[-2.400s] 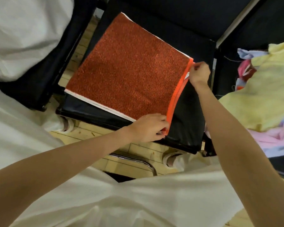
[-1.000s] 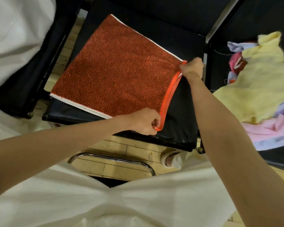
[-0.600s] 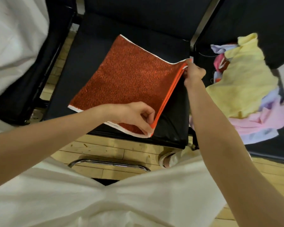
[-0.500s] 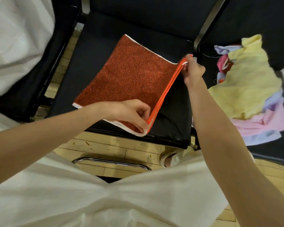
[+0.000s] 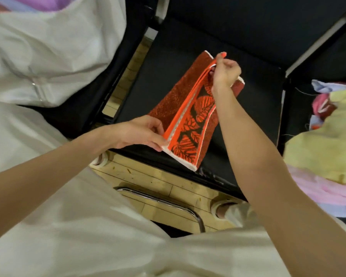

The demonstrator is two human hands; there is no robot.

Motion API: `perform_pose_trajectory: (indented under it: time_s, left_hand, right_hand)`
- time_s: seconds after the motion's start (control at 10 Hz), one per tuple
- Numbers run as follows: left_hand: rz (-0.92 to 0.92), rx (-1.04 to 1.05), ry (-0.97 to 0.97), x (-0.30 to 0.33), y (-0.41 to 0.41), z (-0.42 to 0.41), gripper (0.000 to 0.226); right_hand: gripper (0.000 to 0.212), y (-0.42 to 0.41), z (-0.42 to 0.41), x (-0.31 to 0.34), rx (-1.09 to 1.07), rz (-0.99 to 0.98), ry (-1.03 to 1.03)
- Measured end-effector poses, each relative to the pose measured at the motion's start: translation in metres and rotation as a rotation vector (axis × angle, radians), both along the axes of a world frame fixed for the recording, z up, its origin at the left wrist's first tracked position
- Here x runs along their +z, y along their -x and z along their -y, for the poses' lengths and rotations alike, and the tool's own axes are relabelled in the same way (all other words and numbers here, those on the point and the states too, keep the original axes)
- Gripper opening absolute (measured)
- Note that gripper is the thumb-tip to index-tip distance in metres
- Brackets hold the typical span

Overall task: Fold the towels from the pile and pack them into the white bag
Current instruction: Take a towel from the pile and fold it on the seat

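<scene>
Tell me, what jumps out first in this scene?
The orange towel in the middle, half lifted off a black chair seat, its leaf-patterned side showing. The left hand pinches its near corner and the right hand its far corner. At the right edge lies a pile of yellow and pink towels, and a white bag sits at upper left.

Pile of yellow, pink and pale-blue cloth towels [image 5: 326, 140] — cut off at the right edge. Large white fabric bag [image 5: 48, 47] runs past the top and left edges — its contents mostly hidden.
</scene>
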State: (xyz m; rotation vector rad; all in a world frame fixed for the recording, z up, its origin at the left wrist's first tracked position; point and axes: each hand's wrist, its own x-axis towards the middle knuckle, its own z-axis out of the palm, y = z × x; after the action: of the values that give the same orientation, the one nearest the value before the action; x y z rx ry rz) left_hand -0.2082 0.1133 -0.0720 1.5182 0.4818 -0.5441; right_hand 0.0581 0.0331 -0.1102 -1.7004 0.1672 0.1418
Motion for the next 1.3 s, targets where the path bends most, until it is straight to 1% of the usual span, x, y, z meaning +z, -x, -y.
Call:
perform_pose_trajectory:
  time_s: [0.1,0.2,0.3,0.4,0.5,0.6,0.7,0.8,0.9,1.0,1.1,1.2,1.3]
  left_hand:
    - [-0.009,0.044,-0.033,-0.005,0.003,-0.016,0.019]
    - [-0.038,0.124,-0.124,-0.014,0.004,-0.026,0.019]
    - [-0.041,0.165,-0.356,-0.025,0.003,-0.03,0.017]
    - [-0.015,0.096,-0.674,-0.032,0.003,-0.032,0.021]
    - [-0.038,0.004,-0.828,-0.034,0.003,-0.03,0.027]
    - [-0.022,-0.093,-1.021,-0.037,0.005,-0.025,0.037]
    - [0.17,-0.049,-1.151,-0.039,0.009,-0.02,0.038]
    - [0.578,-0.161,-1.119,-0.036,0.01,-0.021,0.021]
    - [0.641,-0.313,-0.981,-0.035,0.006,-0.021,0.019]
    - [0.553,-0.409,-0.955,-0.04,0.001,-0.023,0.021]
    - [0.508,-0.431,-0.973,-0.043,-0.002,-0.025,0.022]
    - [0.504,-0.43,-0.991,-0.043,0.0,-0.024,0.022]
    - [0.503,-0.451,-1.032,-0.044,0.002,-0.02,0.022]
  right_hand:
    - [0.022,-0.004,-0.022,-0.013,-0.019,0.032,0.088]
    - [0.025,0.016,-0.035,-0.005,0.026,-0.003,0.109]
    - [0.029,0.022,-0.043,-0.011,0.049,0.012,0.121]
    - [0.024,0.02,-0.044,-0.018,0.08,0.03,0.197]
    - [0.017,0.02,-0.038,-0.024,0.094,0.159,0.305]
    - [0.008,0.033,-0.022,-0.027,0.181,0.232,0.35]
    - [0.014,0.067,0.013,-0.028,0.384,0.248,0.389]
    - [0.018,0.11,0.058,-0.027,0.602,0.262,0.439]
    - [0.018,0.149,0.096,-0.02,0.8,0.352,0.566]
    - [0.02,0.171,0.118,-0.018,0.962,0.419,0.63]
    - [0.027,0.184,0.131,-0.01,1.062,0.547,0.69]
    - [0.039,0.191,0.142,-0.004,1.133,0.729,0.83]
    - [0.043,0.194,0.142,-0.009,1.115,0.857,0.955]
